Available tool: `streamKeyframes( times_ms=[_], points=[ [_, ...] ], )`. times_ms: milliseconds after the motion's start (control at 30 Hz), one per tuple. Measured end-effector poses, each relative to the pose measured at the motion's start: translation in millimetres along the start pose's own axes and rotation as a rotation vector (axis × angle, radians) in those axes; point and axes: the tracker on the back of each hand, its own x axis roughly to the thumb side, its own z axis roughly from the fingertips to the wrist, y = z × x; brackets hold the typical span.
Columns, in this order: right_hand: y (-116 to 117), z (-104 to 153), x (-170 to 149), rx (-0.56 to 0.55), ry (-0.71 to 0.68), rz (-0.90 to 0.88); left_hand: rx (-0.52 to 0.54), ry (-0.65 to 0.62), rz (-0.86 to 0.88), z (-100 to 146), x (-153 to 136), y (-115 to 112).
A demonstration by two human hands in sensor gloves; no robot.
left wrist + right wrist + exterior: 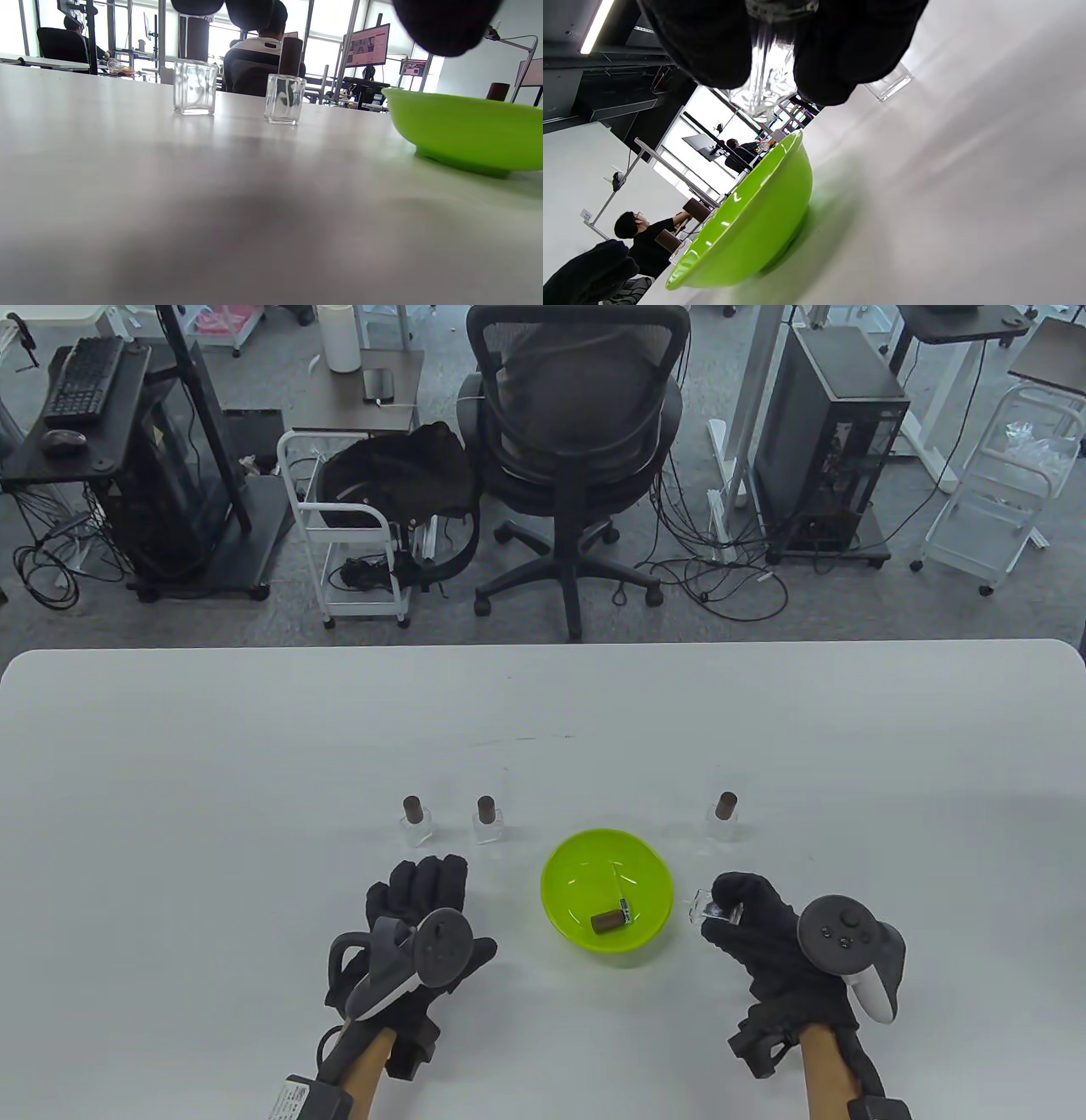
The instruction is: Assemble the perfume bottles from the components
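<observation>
Last bottle awaiting its cap

On our white desk [254,746], the round lime-green plastic bowl [568,857] holds the brown cylindrical cap [607,920], lying left of our right grip [747,920] clasping the clear glass bottle [707,906]; left grip [416,912] relaxed, about as near.

Bowl [607,865] at lower centre: lime green, plain; cap [607,921] inside it: dark brown; three bottles [488,829] in mid frame: clear glass, brown caps; table [254,746]: plain white; gloves [420,891] at bottom: black; office chair [577,415] at top: black mesh.
</observation>
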Motion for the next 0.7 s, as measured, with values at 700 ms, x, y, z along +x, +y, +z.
streamKeyframes(
  times_ms=[700],
  points=[
    [-24, 10, -19, -0.106, 0.002, -0.152, -0.173, -0.333, -0.387, -86, 176, -36]
  ],
)
